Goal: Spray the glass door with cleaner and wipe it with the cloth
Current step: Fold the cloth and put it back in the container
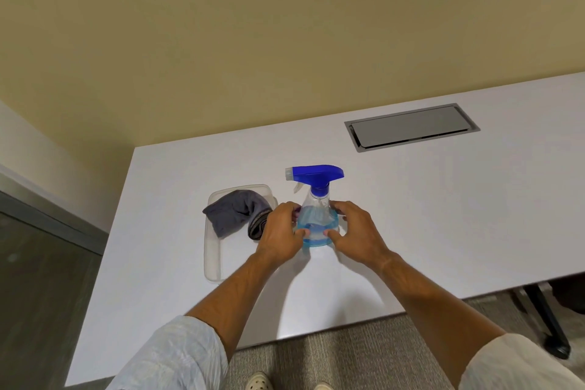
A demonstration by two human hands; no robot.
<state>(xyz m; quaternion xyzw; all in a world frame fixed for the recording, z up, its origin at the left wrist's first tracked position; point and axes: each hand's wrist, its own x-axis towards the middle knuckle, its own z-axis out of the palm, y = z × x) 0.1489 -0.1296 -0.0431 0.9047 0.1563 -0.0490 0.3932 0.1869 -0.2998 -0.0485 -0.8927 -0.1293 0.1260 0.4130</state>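
Observation:
A clear spray bottle (316, 212) with a blue trigger head and blue liquid stands upright on the white table (427, 215). My left hand (280, 231) cups its left side and my right hand (354, 231) cups its right side, fingers touching the lower body. A grey cloth (234, 212) lies bunched in the far end of a clear plastic tray (212, 263), just left of my left hand. A glass panel (38, 279) with a grey frame shows at the lower left.
A grey metal cable hatch (411, 127) is set into the table at the back right. A beige wall rises behind. Grey carpet lies below the table's near edge, with a black table leg (547, 320) at the right.

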